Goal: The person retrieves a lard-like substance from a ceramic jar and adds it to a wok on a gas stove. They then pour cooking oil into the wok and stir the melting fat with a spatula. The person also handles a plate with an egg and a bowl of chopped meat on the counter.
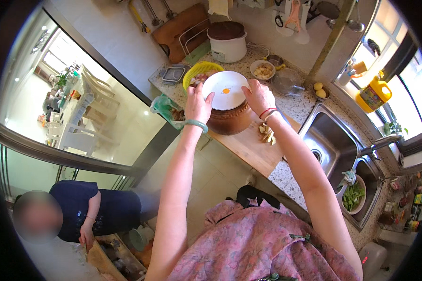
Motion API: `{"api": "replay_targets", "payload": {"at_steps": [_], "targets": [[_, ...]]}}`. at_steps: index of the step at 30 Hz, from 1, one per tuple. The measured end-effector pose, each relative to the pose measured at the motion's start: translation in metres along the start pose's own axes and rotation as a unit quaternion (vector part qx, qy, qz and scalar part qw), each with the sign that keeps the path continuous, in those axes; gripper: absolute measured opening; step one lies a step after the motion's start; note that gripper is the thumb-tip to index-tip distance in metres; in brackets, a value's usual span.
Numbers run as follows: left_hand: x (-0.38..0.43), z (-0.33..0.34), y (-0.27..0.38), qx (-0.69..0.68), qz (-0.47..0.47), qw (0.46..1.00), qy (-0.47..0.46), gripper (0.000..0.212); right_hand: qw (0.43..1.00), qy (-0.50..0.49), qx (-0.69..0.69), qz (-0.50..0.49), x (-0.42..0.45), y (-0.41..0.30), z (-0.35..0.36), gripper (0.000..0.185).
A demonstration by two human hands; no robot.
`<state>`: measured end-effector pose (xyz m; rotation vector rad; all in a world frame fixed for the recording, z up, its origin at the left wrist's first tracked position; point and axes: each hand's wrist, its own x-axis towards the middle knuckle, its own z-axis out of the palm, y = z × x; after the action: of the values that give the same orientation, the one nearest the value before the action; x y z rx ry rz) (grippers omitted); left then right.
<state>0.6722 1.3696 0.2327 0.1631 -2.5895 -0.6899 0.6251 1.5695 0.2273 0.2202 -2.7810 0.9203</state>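
My left hand [199, 105] and my right hand [259, 98] grip opposite edges of a round white plate [221, 79]. A small orange ringed motif marks its middle. Beneath the plate is a brown earthenware pot [231, 123], its mouth hidden; whether the plate touches the rim I cannot tell. The pot stands on a wooden cutting board [253, 151]. Sliced pale pieces, possibly ginger or garlic [267, 133], lie on the board below my right wrist. Behind the plate, a yellow plastic colander [188, 75] holds what looks like raw meat [206, 76].
A white electric cooker [228, 47] and a bowl of pale chunks [263, 70] stand at the back. The double steel sink [332, 140] is at right, with leafy greens [353, 197] in a basin. At lower left, another person [91, 210] stands by an open drawer [117, 256].
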Motion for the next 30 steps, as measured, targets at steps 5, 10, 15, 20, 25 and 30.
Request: {"api": "replay_targets", "payload": {"at_steps": [5,10,15,20,25,30], "targets": [[0.011,0.022,-0.028,-0.022,-0.016,1.0,0.01,0.042,0.996,0.0,0.086,-0.007,0.002,0.016,0.019,0.035],[0.017,0.021,-0.033,-0.101,-0.04,0.994,-0.011,0.032,0.987,0.045,0.153,-0.014,0.002,0.02,0.021,0.034],[0.021,0.019,-0.047,-0.156,-0.021,0.987,-0.027,0.029,0.967,0.013,0.253,0.027,0.003,0.012,0.015,0.031],[0.036,-0.006,-0.021,-0.323,-0.115,0.92,-0.188,0.028,0.911,-0.061,0.397,0.094,-0.001,-0.016,-0.019,0.03],[0.06,-0.022,0.015,-0.326,0.019,0.941,-0.094,0.029,0.885,0.001,0.453,0.107,-0.012,-0.015,-0.043,0.032],[0.083,-0.036,0.03,-0.357,0.035,0.924,-0.136,0.024,0.879,0.12,0.434,0.159,-0.022,0.039,-0.073,0.031]]}}
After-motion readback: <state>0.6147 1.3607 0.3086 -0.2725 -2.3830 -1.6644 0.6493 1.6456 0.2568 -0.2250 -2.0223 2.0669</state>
